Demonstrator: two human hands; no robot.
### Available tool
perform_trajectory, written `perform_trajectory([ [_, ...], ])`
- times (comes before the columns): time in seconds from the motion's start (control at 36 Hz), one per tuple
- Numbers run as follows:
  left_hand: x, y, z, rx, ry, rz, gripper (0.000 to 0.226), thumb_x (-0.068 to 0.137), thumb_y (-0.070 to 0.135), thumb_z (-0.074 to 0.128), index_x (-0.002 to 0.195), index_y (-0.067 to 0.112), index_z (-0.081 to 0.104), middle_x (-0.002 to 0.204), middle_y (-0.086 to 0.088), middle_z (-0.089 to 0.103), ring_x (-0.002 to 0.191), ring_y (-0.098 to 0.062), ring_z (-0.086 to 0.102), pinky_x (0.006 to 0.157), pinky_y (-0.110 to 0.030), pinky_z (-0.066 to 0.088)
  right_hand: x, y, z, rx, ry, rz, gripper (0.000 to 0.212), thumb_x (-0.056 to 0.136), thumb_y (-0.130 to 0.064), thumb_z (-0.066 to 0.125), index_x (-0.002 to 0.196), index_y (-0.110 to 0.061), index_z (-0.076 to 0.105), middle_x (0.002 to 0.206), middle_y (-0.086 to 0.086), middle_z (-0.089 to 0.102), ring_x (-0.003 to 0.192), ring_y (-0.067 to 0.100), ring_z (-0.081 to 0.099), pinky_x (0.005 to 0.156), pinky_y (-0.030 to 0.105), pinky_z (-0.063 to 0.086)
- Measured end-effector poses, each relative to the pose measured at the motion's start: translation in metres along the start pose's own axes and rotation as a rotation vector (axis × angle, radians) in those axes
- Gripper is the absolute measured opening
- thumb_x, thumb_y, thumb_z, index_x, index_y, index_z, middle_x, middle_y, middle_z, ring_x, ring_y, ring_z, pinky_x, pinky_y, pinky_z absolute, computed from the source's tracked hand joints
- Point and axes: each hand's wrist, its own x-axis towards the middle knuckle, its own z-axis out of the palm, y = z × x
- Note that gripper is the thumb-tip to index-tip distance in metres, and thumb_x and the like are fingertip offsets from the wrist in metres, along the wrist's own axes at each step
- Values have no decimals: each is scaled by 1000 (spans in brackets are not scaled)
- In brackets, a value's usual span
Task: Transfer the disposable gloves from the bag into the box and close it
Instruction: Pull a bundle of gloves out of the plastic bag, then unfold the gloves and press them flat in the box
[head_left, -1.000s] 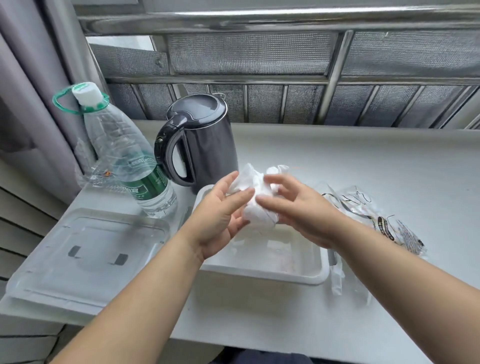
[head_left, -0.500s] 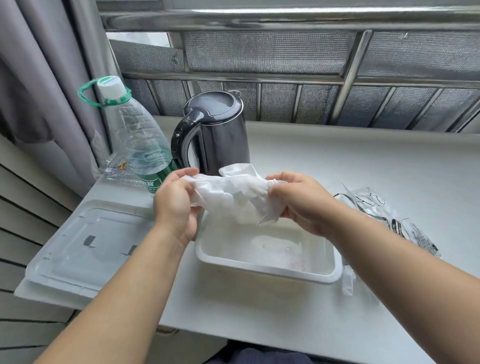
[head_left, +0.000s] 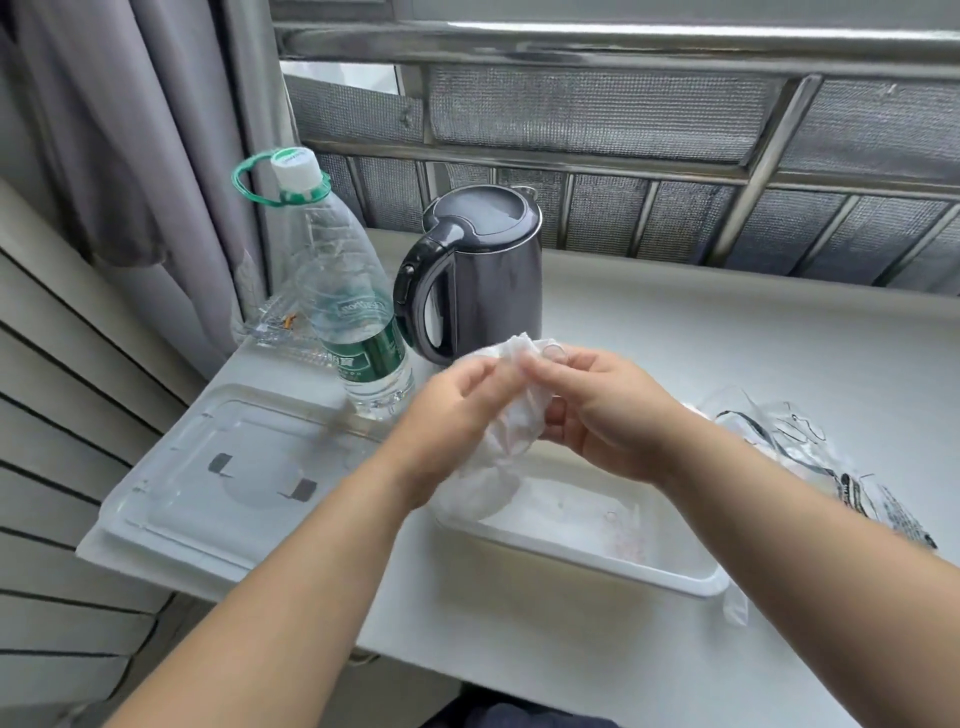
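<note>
Gloves (head_left: 511, 426) — bunched tighter (above box (head_left: 587, 519)).

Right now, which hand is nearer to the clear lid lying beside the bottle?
Left. The left hand holds the wad of gloves just right of the lid; the right hand grips the same wad from its far side, farther from the lid.

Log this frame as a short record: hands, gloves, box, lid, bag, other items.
left hand: grips the gloves
right hand: pinches the same bundle
gloves: crumpled white wad, held over the left end of the box
box: white, open, on the table
lid: off, lying flat left of the box
bag: clear printed plastic, right of the box
other: dark kettle and water bottle behind
</note>
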Motion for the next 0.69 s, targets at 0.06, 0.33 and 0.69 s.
perform_trajectory([
  [0.06, -3, -1, 2, 46, 35, 16, 47, 75, 47, 74, 111, 17, 66, 104, -2, 72, 93, -14, 68, 78, -30, 55, 0, -2, 1, -3, -43, 29, 29, 94, -24, 45, 99, -3, 64, 89, 13, 67, 68, 20, 64, 69, 29, 54],
  [0.33, 6, 3, -9, -196, 333, 13, 13, 93, 14, 57, 87, 15, 69, 78, -3, 68, 69, -14, 60, 66, -28, 51, 2, -2, -7, 164, 135, 72, 26, 100, -24, 39, 96, -15, 63, 63, 1, 62, 63, 20, 55, 72, 35, 55],
  [0.69, 7, 11, -46, -118, 1001, 127, 22, 86, 5, 35, 82, 19, 52, 73, 12, 47, 67, -4, 43, 67, -25, 36, 9, -6, -15, -24, 460, 7, 20, 92, -10, 51, 72, -9, 52, 64, 8, 46, 51, 24, 48, 64, 41, 35],
])
